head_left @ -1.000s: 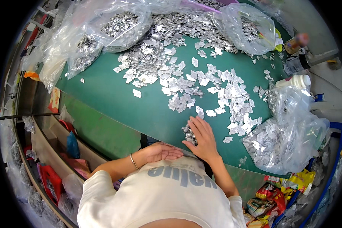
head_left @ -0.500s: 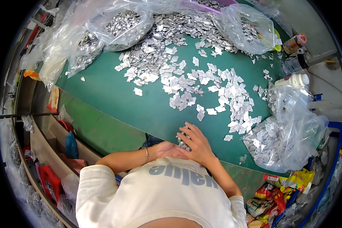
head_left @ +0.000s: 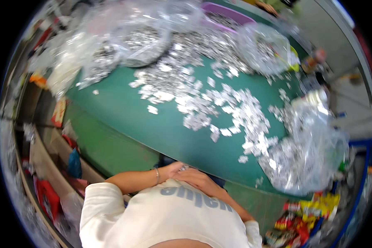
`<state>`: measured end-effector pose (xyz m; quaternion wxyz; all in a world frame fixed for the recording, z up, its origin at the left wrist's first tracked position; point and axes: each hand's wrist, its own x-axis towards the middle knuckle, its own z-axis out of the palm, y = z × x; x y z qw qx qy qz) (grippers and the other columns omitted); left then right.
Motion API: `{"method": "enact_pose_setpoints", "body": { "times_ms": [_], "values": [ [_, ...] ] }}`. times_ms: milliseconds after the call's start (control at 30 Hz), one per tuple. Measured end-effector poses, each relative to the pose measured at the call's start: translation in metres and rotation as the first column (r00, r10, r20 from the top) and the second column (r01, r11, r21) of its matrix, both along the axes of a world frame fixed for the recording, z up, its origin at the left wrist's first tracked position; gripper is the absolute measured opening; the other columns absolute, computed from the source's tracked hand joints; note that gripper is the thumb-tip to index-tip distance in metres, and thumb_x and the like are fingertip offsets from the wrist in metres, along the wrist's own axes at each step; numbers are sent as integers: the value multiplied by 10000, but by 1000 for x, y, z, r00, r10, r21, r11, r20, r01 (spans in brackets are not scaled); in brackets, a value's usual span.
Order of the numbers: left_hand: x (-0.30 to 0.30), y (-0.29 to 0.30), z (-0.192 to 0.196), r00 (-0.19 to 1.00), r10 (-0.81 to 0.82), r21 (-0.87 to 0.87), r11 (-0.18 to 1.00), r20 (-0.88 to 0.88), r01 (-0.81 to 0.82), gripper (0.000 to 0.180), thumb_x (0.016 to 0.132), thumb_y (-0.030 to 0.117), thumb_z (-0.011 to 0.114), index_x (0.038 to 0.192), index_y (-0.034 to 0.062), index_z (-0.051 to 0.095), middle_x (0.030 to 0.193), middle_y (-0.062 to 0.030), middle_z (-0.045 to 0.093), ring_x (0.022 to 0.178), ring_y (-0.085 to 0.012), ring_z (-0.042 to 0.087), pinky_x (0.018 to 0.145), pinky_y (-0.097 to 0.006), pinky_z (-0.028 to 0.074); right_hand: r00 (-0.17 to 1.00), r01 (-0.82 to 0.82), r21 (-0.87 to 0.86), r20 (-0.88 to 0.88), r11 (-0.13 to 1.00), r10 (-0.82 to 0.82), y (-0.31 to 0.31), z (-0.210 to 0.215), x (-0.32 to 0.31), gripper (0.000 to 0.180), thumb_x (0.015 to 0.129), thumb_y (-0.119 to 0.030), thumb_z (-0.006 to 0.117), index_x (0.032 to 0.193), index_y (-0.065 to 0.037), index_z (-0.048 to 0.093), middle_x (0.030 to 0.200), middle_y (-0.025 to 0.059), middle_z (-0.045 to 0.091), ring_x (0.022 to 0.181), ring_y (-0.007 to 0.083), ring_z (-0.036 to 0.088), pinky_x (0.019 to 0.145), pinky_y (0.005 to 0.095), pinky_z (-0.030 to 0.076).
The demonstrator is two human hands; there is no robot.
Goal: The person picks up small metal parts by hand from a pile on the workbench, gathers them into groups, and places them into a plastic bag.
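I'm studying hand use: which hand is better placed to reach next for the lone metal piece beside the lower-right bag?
Right, most likely: the right hand is nearer the lone metal piece, while the left hand lies farther left and seems to hold shiny pieces.

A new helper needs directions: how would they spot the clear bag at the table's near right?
Find the green table and follow its near edge to the right corner. There sits a clear plastic bag of silver metal pieces, a white bottle just beyond it. The other clear bags lie along the far side; only this one sits near.
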<state>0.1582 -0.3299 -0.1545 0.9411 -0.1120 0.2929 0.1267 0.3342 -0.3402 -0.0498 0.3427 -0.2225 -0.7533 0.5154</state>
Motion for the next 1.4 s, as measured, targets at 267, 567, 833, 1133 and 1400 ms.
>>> {"method": "enact_pose_setpoints", "body": {
  "times_ms": [267,567,833,1133,1400],
  "values": [
    [-30,-8,17,994,39,146,988,104,-54,217,898,181,584,989,-12,627,919,-126,677,749,-190,667,550,-251,538,972,202,-223,-77,954,-223,4,12,-4,194,833,94,517,948,40,663,949,152,674,907,284,646,884,363,482],
    [-67,-4,87,948,307,28,950,82,-310,203,919,185,579,981,-9,573,936,-134,561,740,-160,553,415,-184,423,886,439,-234,-51,868,-462,14,2,-1,146,803,68,571,921,39,652,896,147,660,801,243,636,737,299,490],
    [-106,178,190,536,816,504,377,215,-777,160,867,127,558,992,26,561,880,-121,606,754,-192,615,452,-241,483,900,424,10,106,906,-422,28,14,-2,163,794,62,592,928,12,668,901,141,665,808,262,641,741,314,497],
    [-178,351,232,54,998,816,15,20,-578,160,854,96,567,986,21,618,896,-102,619,746,-191,607,623,-316,497,894,444,-89,110,892,-434,35,15,-11,157,814,73,568,929,24,662,891,149,663,818,239,646,740,305,501],
    [-109,239,223,67,987,867,-162,147,471,165,899,68,535,963,-28,652,963,-75,661,895,-152,602,805,-259,470,857,503,26,108,864,-503,48,-5,-6,153,833,82,541,923,30,653,852,136,661,753,213,638,673,275,491]
  ]
}}
